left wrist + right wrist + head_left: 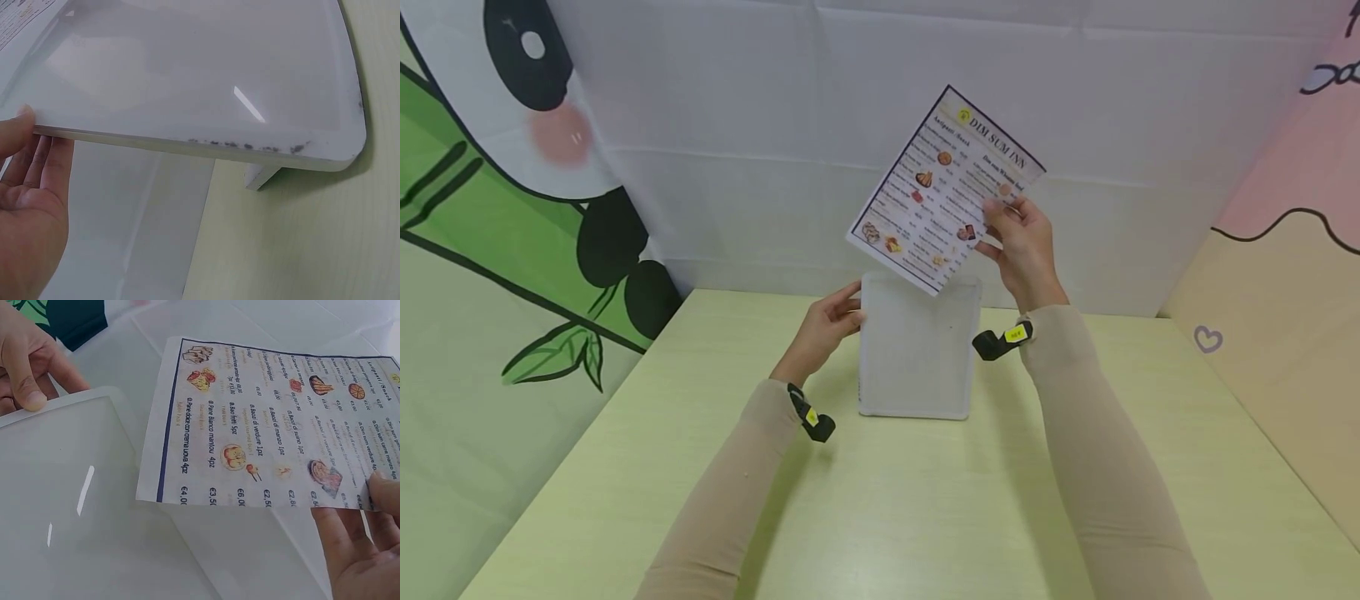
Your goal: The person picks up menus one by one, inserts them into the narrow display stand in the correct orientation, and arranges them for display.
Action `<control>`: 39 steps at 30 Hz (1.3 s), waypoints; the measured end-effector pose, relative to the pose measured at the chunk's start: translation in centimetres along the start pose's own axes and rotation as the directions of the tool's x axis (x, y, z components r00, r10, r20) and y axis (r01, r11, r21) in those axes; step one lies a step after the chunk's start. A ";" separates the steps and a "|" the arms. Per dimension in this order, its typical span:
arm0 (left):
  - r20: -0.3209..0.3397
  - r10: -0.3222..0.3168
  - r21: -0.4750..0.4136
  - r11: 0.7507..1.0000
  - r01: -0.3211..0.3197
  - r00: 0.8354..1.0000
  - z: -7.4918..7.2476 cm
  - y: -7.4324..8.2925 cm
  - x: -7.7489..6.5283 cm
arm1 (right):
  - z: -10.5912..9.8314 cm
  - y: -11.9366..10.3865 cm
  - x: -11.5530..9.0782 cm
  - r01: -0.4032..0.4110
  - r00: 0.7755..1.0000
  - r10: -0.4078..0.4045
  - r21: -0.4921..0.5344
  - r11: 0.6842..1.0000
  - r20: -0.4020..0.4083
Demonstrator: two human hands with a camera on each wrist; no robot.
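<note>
A printed menu sheet (936,196) headed "DIM SUM INN" is tilted in the air, pinched at its right edge between the thumb and fingers of my right hand (1021,250). Just below it a white stand (917,358) with a glossy, rounded-corner panel leans upright on the table. My left hand (823,333) grips the panel's left edge, thumb in front and fingers behind, as the left wrist view shows. Dark scuffs mark that edge, and a leg (262,176) juts out behind. In the right wrist view the menu (262,431) is apart from the panel (69,500).
The pale wooden table (880,500) runs back to a white cloth backdrop (737,108). A cartoon panda and bamboo print (535,183) hangs at the left, a pink and cream printed panel (1277,275) at the right. Each wrist wears a small black camera (1000,343).
</note>
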State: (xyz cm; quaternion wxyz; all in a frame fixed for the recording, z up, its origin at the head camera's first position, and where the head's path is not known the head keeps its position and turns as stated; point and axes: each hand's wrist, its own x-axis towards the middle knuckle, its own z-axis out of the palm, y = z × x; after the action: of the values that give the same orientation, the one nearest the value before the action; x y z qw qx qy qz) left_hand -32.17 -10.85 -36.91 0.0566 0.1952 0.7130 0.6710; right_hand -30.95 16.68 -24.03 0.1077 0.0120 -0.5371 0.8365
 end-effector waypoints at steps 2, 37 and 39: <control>-0.003 -0.002 0.001 1.000 0.002 1.000 0.1 0.0 -0.1 | 0.0 -0.1 0.0 -0.004 1.000 0.004 0.004 1.000 -0.005; -0.029 0.018 0.024 1.000 -0.017 0.999 0.8 0.1 -1.3 | 0.7 -1.0 0.6 0.082 0.996 -0.083 0.034 0.996 0.041; -0.032 0.019 0.030 0.999 -0.018 0.999 0.8 0.1 -1.5 | 0.7 -1.0 0.6 0.082 0.996 -0.084 0.041 0.996 0.040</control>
State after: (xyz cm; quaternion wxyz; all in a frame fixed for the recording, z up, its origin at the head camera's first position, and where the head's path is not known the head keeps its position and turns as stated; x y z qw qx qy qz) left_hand -30.53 -10.59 -37.16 0.0360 0.1921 0.7220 0.6637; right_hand -31.35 16.59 -22.73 0.1309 0.0541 -0.5219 0.8412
